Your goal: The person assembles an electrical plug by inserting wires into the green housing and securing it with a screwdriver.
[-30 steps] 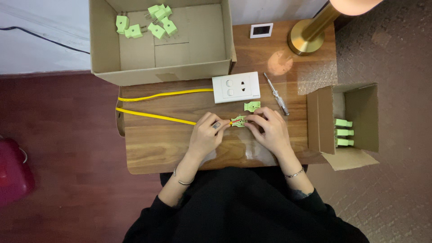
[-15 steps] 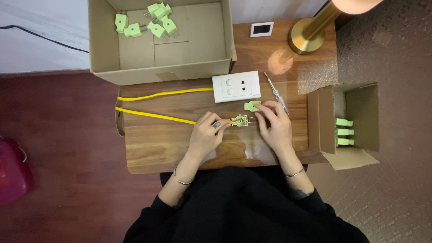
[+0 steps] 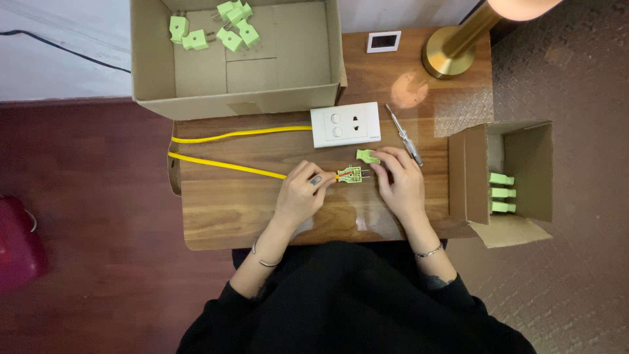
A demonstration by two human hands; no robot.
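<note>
A small wooden desk (image 3: 229, 216) with a dark grain stands on a dark red floor, with grey patterned carpet on the far right and a pale wall at the top edge; the white rectangular wall socket plate (image 3: 345, 124) near the desk's middle serves as the landmark. Just below that plate lies the opened light-green plastic plug body (image 3: 351, 174), with bare wire ends showing inside, fed by a yellow cable (image 3: 223, 166) that runs off to the left of the plate. The left hand (image 3: 303, 193) has its fingers closed on the cable end right at the plug, pinning it down. The right hand (image 3: 400, 180), below and right of the plate, rests with fingers curled at the plug's pin side; a separate green plug cover (image 3: 367, 156) lies just under the plate's right corner, touching those fingertips. To do this well, it seems wise to keep the cable pressed flat so the wires stay seated while the cover is aligned squarely. A slim screwdriver (image 3: 406, 137) lies right of the plate. Above the plate sits a large open cardboard box (image 3: 288, 72) with green plugs; far right, a small cardboard box (image 3: 524, 157) holds more, and a brass lamp base (image 3: 452, 56) stands above right.
</note>
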